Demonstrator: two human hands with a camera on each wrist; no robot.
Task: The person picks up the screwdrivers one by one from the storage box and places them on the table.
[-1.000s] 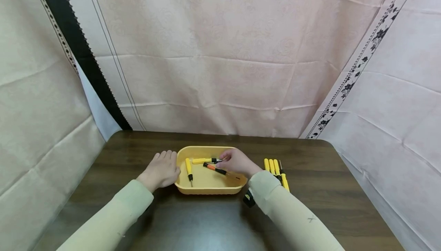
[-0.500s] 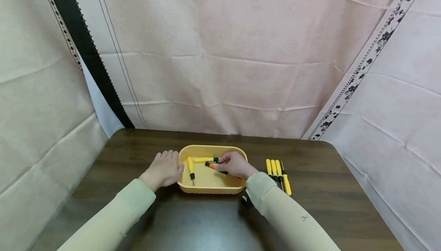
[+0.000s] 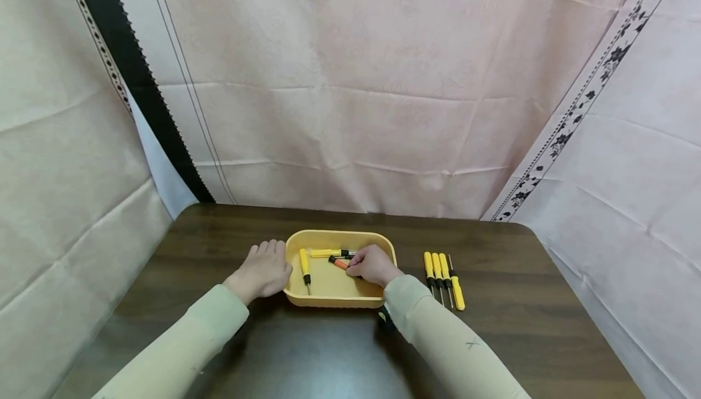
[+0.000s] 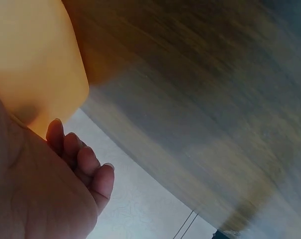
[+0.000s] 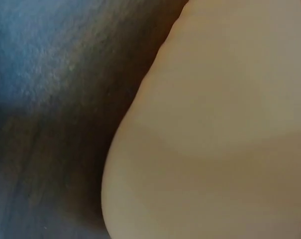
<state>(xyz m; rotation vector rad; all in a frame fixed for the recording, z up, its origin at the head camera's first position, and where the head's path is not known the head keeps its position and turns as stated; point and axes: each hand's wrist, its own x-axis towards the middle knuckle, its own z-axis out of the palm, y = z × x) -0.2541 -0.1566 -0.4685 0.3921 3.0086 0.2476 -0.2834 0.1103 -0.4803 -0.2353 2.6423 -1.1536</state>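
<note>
A shallow yellow tray point(image 3: 339, 302) stands near the table's far edge. My left hand point(image 3: 264, 270) rests against its left side, thumb over the rim; in the left wrist view the fingers point(image 4: 88, 162) extend past the tray wall point(image 4: 46, 59). Inside the tray, my right hand point(image 3: 372, 264) pinches an orange-and-black screwdriver point(image 3: 341, 263), part of it hidden under the hand. One yellow-handled screwdriver point(image 3: 325, 253) lies crosswise behind it, and another yellow screwdriver point(image 3: 304, 265) lies lengthwise at the left. The right wrist view is mostly sleeve point(image 5: 215, 124).
Several yellow-and-black screwdrivers point(image 3: 436, 263) lie side by side on the brown table point(image 3: 493, 301) right of the tray, the rightmost turned the other way round. A small black object point(image 3: 386, 320) shows beneath my right wrist. Pale cloth point(image 3: 328, 83) hangs behind the table.
My right hand has shifted slightly down over the orange-and-black screwdriver, its fingertips now on the handle. The view has turned a little; my left hand stays at the tray's side.
</note>
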